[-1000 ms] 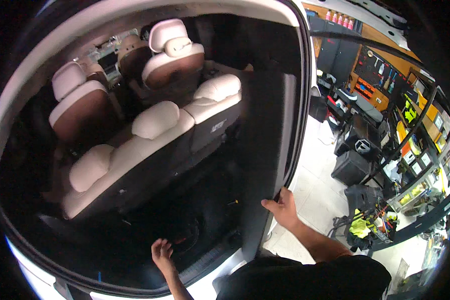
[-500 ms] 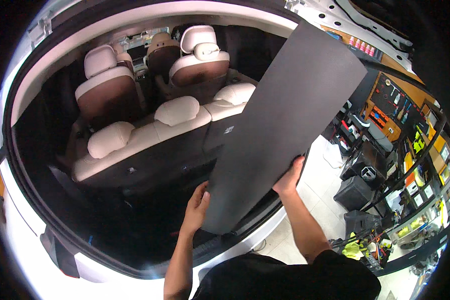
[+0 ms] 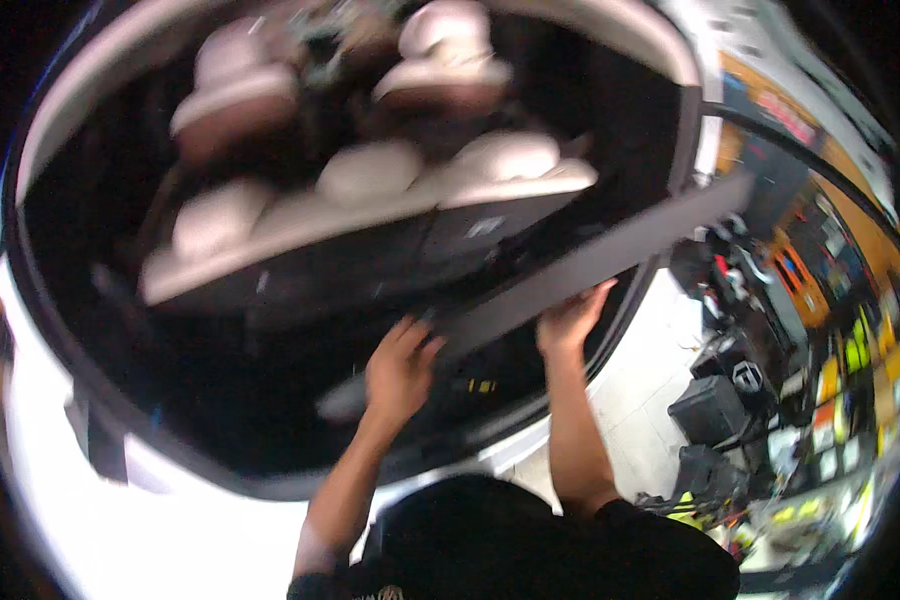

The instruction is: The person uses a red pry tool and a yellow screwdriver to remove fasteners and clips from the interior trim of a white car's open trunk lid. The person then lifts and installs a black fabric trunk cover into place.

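A long dark grey flat panel (image 3: pixel 590 262) lies slanted across the open rear of a white car, now seen nearly edge-on. Its lower left end lies inside the dark cargo area (image 3: pixel 270 430); the upper right end sticks out past the opening's right side. My right hand (image 3: pixel 572 318) grips the near edge around the middle, thumb and fingers bent against it. At the lower left part, my left hand (image 3: pixel 402 370) holds the panel with curled fingers, which are somewhat blurred and partly hidden.
Ahead stand a pale rear seatback with several headrests (image 3: pixel 370 172) and two front seats. The white bumper (image 3: pixel 200 540) runs along the near side. To the right are the opening's dark frame (image 3: pixel 688 130), black boxes (image 3: pixel 708 410) on the tiled floor and tool-filled shelves.
The panel has swung down from a steep, broad-faced tilt to a flatter slant, its lower end moving left into the cargo area. Both hands still hold it; the whole view has shifted.
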### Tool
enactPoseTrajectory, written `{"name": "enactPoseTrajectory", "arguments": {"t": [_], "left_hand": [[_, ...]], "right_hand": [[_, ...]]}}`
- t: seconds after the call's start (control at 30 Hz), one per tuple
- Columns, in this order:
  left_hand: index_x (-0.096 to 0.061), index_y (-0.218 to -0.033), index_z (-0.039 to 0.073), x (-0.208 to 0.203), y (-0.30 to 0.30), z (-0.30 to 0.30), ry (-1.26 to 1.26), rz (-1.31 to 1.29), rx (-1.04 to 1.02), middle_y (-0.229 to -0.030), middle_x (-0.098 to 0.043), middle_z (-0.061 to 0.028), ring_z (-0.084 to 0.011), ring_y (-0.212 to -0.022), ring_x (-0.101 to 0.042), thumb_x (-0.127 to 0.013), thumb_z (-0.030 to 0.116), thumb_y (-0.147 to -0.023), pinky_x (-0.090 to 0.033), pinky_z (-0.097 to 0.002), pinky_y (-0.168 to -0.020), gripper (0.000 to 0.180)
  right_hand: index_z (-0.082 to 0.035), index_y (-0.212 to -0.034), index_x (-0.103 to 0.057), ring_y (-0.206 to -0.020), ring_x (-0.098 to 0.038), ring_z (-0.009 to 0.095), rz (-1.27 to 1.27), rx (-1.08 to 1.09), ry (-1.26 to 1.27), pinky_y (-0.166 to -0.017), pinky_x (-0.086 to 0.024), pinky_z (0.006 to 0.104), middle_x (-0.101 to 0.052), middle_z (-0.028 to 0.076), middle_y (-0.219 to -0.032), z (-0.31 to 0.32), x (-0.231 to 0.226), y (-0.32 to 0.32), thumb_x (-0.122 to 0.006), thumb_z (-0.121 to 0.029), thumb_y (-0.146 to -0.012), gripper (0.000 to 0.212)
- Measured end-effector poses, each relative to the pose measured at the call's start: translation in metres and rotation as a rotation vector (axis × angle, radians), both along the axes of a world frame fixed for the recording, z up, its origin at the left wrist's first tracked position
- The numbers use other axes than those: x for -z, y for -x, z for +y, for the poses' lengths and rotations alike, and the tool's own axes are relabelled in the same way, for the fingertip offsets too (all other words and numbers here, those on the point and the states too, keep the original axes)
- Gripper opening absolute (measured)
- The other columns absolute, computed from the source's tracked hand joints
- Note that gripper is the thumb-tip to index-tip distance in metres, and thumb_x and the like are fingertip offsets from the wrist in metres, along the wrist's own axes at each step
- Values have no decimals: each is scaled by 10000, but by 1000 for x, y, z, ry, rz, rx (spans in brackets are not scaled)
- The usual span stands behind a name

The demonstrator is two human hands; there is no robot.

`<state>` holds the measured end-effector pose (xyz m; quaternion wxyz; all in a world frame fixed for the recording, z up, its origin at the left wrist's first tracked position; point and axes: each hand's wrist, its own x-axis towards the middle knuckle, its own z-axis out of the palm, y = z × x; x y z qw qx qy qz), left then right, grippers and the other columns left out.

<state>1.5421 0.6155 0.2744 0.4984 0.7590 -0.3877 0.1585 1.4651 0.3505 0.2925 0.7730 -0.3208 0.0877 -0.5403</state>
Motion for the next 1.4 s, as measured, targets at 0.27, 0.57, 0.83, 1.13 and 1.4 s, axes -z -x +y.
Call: {"name": "enactPoseTrajectory", "arguments": {"t": [0.27,0.57,0.83,1.13,1.4], "left_hand": [[-732,-1021,93,-64,77,-45,-314,-317,197,-1131,-670,-175,-312,-1023,-654,-668,210,-852,-530,-447,-825,216],[-740,-1099,51,-48,75,-40,-452,-353,235,-1260,-636,-187,-283,-1132,-615,-683,167,-876,-522,-378,-884,257],[-754,-1063,69,-43,76,-49,-597,-359,371,-1197,-637,-140,-243,-1081,-616,-690,162,-875,-534,-342,-843,219],[-744,-1057,62,-48,68,-59,-588,-412,458,-1115,-614,-128,-244,-1044,-611,-705,156,-867,-542,-342,-839,215],[-702,-1123,36,-80,55,-59,-624,-336,495,-1146,-655,-185,-299,-1038,-669,-719,197,-866,-553,-415,-846,304]], "right_hand": [[-54,-1254,-640,-1200,-616,314,-130,-311,101,-1116,-430,522,-670,131,-1288,-64,120,-1,-573,-478,-951,526],[-57,-1301,-613,-1232,-595,323,-154,-283,-40,-1131,-416,530,-646,143,-1324,-60,102,-7,-570,-499,-968,555],[-59,-1343,-588,-1260,-577,331,-194,-284,-89,-1144,-402,537,-624,153,-1355,-69,92,-3,-567,-517,-984,582],[-62,-1390,-561,-1292,-556,339,-226,-259,-151,-1158,-388,546,-599,164,-1391,-72,87,1,-563,-537,-1002,614],[-65,-1432,-537,-1320,-537,347,-260,-265,-263,-1171,-375,553,-578,174,-1423,-56,74,-6,-560,-556,-1017,643]]}}
